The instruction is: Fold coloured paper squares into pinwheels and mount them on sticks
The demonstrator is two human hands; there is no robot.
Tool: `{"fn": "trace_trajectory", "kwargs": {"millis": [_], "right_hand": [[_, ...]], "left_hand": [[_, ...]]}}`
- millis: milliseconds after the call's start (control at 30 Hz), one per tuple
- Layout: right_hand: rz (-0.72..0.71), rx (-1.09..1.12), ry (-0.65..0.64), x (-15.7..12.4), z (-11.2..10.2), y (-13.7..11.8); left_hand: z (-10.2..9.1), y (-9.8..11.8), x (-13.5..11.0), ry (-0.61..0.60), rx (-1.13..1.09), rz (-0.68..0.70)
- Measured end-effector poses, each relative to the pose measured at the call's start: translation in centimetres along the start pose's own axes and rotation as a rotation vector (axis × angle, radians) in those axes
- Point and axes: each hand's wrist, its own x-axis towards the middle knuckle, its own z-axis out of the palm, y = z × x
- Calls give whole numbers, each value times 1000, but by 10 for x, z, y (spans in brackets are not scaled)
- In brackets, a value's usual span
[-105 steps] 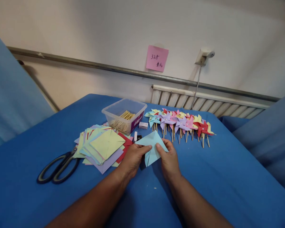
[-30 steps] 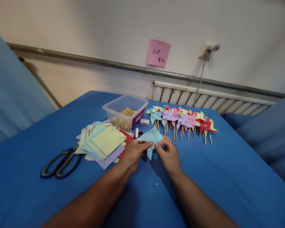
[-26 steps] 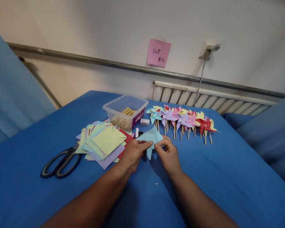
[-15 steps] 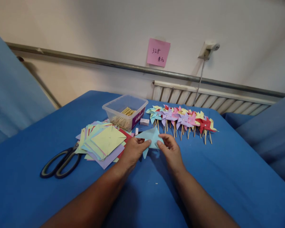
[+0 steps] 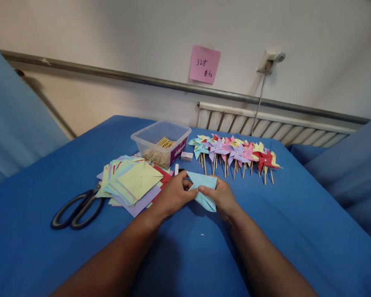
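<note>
A light blue paper square [image 5: 206, 182], its corners folded inward, is held up above the blue-covered table between both hands. My left hand [image 5: 177, 190] pinches its left side, with the thumb on the near face. On the other side, my right hand [image 5: 223, 195] grips the paper, thumb laid across the front and fingers behind it. To the left lies a stack of coloured paper squares [image 5: 139, 181], a pale yellow sheet with slits on top. Black-handled scissors [image 5: 77, 209] rest beside the stack, their blades hidden under the paper.
Behind the stack stands a clear plastic box [image 5: 160, 132] of short wooden sticks [image 5: 157, 153]. Near it are a small white box [image 5: 186, 156] and a small white object [image 5: 176, 169]. Several finished paper pinwheels [image 5: 235, 152] on sticks lie at the back right, by the radiator [image 5: 275, 123].
Both hands have turned the light blue paper, and its pointed flaps are now folded in, giving a more compact shape. My right thumb has moved onto its front. The view has shifted slightly.
</note>
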Motion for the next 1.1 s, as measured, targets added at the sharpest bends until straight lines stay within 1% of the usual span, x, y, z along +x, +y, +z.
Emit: {"fn": "trace_trajectory", "kwargs": {"millis": [67,133,167,233,267,367,467,567,667,733,800,867,933,1000,1100], "right_hand": [[-64,36,79,2,4,5],[-143,66,161,4,7,10],[-184,74,204,5,8,12],[-252,73,286,7,9,15],[-280,65,320,7,9,16],[-325,31,378,6,10,17],[-347,9,399,5,12,19],[-350,-14,384,4,15,21],[-318,-21,356,2,17,24],[-289,-2,311,1,17,24],[-292,6,263,-1,16,22],[-357,-32,235,-3,14,20],[-452,-89,209,-6,14,17],[-524,-143,144,-9,14,16],[-563,-251,33,-13,15,17]], "left_hand": [[3,-1,0,85,-73,-33],[9,-3,-1,156,-225,-111],[12,-3,-2,159,-322,-156],[19,-4,-5,93,-506,-221],[22,-4,-7,58,-561,-236],[29,-6,-10,68,-617,-254],[33,-8,-10,93,-630,-246],[33,-8,-9,134,-658,-237],[33,-7,-9,120,-693,-227],[31,-6,-8,132,-696,-225],[28,-4,-7,168,-694,-221],[22,-1,-5,196,-705,-207],[14,2,-3,219,-728,-189],[7,5,-1,233,-754,-191],[1,9,-1,228,-787,-222]]}}
